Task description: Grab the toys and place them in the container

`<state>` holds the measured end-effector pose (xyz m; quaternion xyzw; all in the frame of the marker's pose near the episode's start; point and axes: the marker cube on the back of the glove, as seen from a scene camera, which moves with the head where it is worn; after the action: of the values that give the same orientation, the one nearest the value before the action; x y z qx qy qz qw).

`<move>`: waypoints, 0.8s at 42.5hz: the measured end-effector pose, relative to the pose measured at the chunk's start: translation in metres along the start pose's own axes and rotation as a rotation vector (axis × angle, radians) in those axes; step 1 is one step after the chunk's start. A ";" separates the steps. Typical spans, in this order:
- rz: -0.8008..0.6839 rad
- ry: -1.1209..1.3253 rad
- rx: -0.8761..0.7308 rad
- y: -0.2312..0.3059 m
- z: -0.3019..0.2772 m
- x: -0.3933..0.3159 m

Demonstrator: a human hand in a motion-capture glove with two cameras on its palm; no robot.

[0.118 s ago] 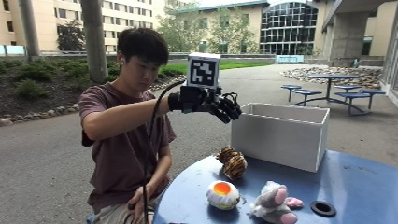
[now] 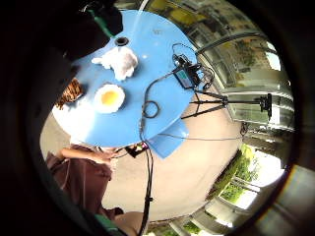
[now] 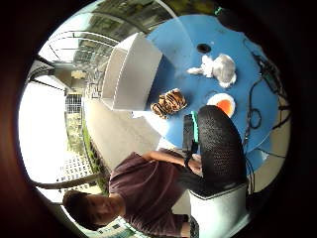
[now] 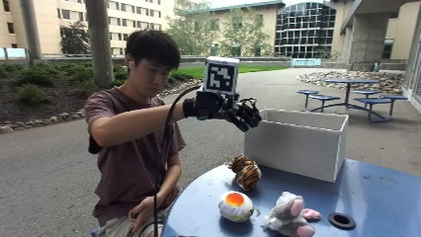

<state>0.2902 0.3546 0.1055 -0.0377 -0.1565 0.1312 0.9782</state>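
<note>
Three toys, all on the blue table (image 4: 368,192), none in the container yet. Striped tiger plush (image 4: 246,172) lies just in front of the white container (image 4: 297,143), near its left corner as the outside view shows it. White ball with orange patch (image 4: 235,206) sits nearer the table edge, below the tiger. White-and-pink plush animal (image 4: 288,215) lies just beside the ball, on its right in that view. Black ring (image 4: 341,220) lies on the table just past the plush animal.

Thumb-side palm view shows the same set: tiger (image 3: 168,102) beside the container wall (image 3: 131,74), ball (image 3: 222,104) and plush animal (image 3: 218,67) farther out on the tabletop. Little-finger-side view sees ball (image 2: 109,97), plush animal (image 2: 118,62), and a small device with cables (image 2: 186,74) on the table.

Gloved right hand (image 4: 227,111) is raised in the air, above the tiger and just left of the container's near corner, well clear of the tabletop. Fingers droop loosely downward, holding nothing.

Bare left hand (image 4: 146,211) rests down by the person's lap, touching no toy.

Versus the earlier frame: no visible change. Hand at the same height and place, same slack fingers; toys and container where they were.
</note>
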 end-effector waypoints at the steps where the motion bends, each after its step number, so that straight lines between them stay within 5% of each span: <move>1: 0.007 -0.004 -0.004 0.005 0.001 0.011; 21: 0.125 0.127 -0.055 -0.087 0.021 0.032; 34: 0.070 0.274 -0.242 -0.175 0.151 0.065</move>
<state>0.3452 0.2083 0.2882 -0.1779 -0.0349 0.1392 0.9735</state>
